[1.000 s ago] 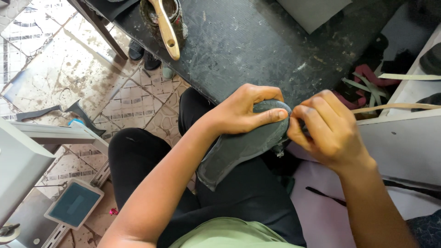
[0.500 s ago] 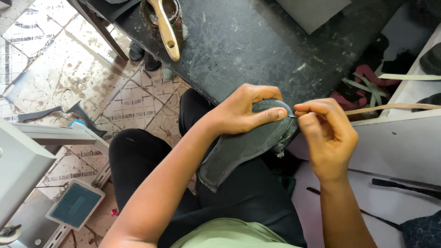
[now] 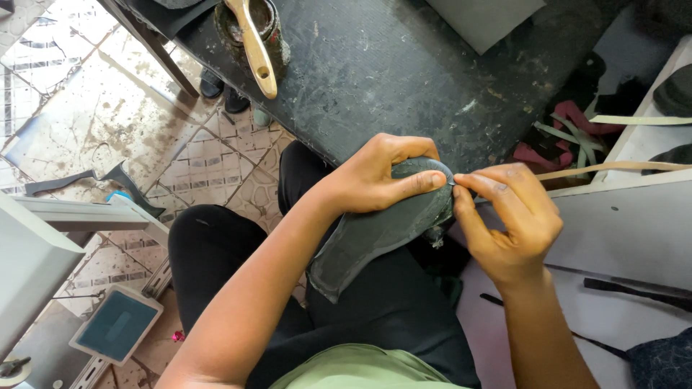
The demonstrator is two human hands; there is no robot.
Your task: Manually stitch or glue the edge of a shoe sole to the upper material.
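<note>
My left hand (image 3: 386,176) grips the upper end of a dark grey shoe sole (image 3: 367,241), thumb laid across its curved toe edge. The sole slants down over my lap in black trousers. My right hand (image 3: 508,220) pinches the sole's rim at its top right with thumb and forefinger. A thin tan strip (image 3: 613,169) runs from those fingertips off to the right.
A dark scratched worktable (image 3: 404,65) lies ahead, with a wooden-handled brush (image 3: 254,47) resting in a grimy pot. A white bench (image 3: 613,230) with dark tools is at my right. Coloured scraps (image 3: 562,140) lie in a gap. A teal-topped box (image 3: 115,324) sits on the tiled floor.
My right hand has opened up from a cupped grip over the sole's end to a thumb-and-forefinger pinch at the rim. My left hand and the sole have barely moved.
</note>
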